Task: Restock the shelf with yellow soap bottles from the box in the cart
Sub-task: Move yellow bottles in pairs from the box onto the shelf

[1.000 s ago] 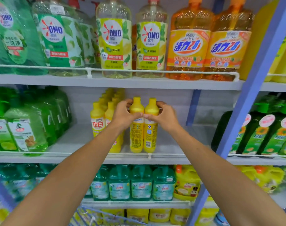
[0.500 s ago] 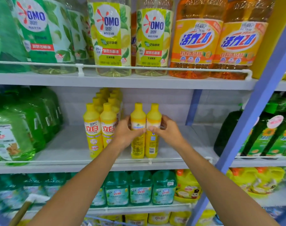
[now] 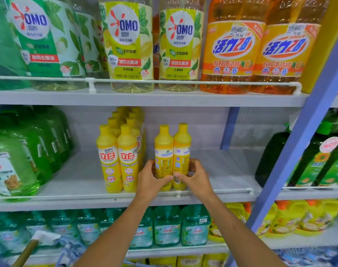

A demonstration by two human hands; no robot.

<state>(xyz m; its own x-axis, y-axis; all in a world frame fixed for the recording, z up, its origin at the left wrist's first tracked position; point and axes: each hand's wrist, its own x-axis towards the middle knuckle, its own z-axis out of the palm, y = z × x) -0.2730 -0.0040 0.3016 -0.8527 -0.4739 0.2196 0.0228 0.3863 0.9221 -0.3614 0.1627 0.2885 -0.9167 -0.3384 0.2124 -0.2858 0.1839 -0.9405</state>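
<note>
**As both hands grip them, two yellow soap bottles stand at the middle shelf's front edge**

While the left hand (image 3: 150, 182) wraps the lower body of the left bottle (image 3: 163, 149), fingers curled round its far side and thumb across the front, the right hand (image 3: 195, 178) holds the right bottle (image 3: 182, 147) the same way. Thumb tips nearly meet at the seam between the two.

Both bottles are upright, side by side and touching, with back labels toward the camera. Bases are low on the middle shelf (image 3: 77, 182), just behind the front rail (image 3: 222, 190). The hands hide part of the bases, so I can't confirm full contact with the board.

Neighbours on that shelf:
- The stocked rows (image 3: 118, 157) of the same yellow bottles are just beside the pair on the left, with a small gap. They stand two abreast, front labels out, running back toward the rear wall.
- Green jugs (image 3: 13, 164) are at the left end.
- The blue post (image 3: 303, 135) rises at the right end, with dark green bottles (image 3: 318, 162) beyond it.

The top shelf (image 3: 145, 98) holds large clear bottles (image 3: 125, 45) with green and yellow labels, and orange bottles (image 3: 231, 51) toward its right end. On the shelf below the hands stand teal bottles (image 3: 167, 226). A wooden handle (image 3: 26, 253) pokes in at the view's bottom-left corner.
</note>
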